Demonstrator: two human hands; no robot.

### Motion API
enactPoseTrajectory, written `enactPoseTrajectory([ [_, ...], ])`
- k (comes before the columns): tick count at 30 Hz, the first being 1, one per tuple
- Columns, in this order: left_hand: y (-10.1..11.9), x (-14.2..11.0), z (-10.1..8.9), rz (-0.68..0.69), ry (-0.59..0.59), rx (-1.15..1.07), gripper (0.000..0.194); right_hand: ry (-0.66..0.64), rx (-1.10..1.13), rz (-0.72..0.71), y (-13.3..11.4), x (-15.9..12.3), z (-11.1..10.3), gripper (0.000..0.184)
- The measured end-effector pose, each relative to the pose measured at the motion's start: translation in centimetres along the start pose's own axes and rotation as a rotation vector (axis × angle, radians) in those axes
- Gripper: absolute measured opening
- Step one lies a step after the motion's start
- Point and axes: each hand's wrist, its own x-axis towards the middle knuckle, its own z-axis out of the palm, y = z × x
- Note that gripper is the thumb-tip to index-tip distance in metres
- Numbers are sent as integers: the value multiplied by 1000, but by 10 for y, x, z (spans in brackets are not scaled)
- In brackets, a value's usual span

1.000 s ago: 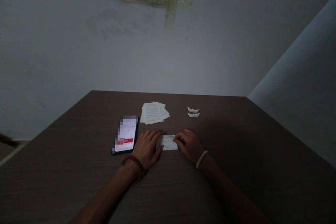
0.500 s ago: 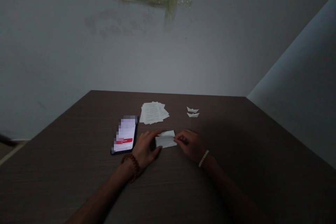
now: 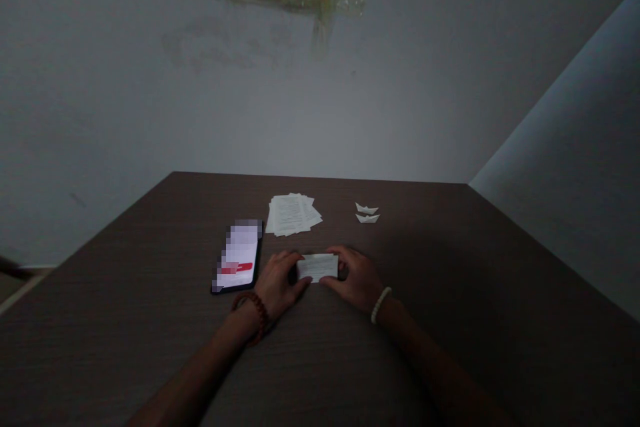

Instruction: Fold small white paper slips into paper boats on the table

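A small folded sheet of printed paper point(image 3: 317, 267) lies on the brown table between my hands. My left hand point(image 3: 279, 279) grips its left end, index finger at the far edge and thumb at the near edge. At the right end, my right hand point(image 3: 357, 277) holds it the same way, thumb in front and fingers behind. A red-brown bead bracelet circles my left wrist, a pale one my right. Whether the paper is pressed flat or slightly raised, I cannot tell.
Left of my left hand lies a phone point(image 3: 237, 257) with a lit screen. Beyond the hands are a loose stack of printed sheets point(image 3: 291, 215) and two small paper boats point(image 3: 367, 213). The table point(image 3: 425, 213) ends against a grey wall point(image 3: 320, 113).
My right hand has shifted from pinching the paper's right edge to holding that end between thumb and fingers. The raised far flap now lies folded down, and the paper looks narrower.
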Motion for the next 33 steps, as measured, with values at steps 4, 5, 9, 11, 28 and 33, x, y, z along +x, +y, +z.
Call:
enactPoseTrajectory([
  [4,1,1,2,-27,-3,15,29,7,-35,27,-9,1,4,53],
  [5,1,1,3,-32,-2,14,29,10,-43,39,-10,1,5,53],
  [9,2,2,2,-58,11,0,34,10,-45,79,-10,2,7,57],
  [11,4,2,1,-72,10,-2,35,8,-40,86,-9,2,8,58],
  [28,-1,3,-9,-83,-96,-76,39,-81,25,93,9,-1,-3,56],
  [33,-5,2,-9,-56,-105,-97,38,-90,69,69,13,-2,-6,54],
])
